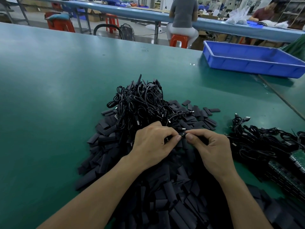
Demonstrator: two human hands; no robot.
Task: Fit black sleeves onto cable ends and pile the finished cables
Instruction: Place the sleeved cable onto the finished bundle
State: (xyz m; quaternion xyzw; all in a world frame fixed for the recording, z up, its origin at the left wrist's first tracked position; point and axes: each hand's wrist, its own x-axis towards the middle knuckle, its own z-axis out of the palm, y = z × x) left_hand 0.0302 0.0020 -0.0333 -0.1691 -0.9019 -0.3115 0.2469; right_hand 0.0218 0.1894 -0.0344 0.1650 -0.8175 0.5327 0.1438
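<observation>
over the heap of loose black sleeves [165, 195], the left hand [153, 142] and right hand [212, 146] both pinch one small cable end [183, 135]; whether its sleeve is on i cannot tell. the cable pile [264, 142] to the right looks finished, but the big tangle [140, 104] behind suggests plenty is left.

pinched bit [182, 136]: the left hand [153, 142] and right hand [212, 146] fingertips cover most of it. Dark on dark, probably a cable end, sleeve on or off I can't tell
sleeve heap [165, 195]: runs off the bottom edge
cable pile [264, 142]: chopped by the right edge
green boards [295, 164]: only a corner shows, details too blurry
blue tray [247, 61]: right end out of frame
</observation>
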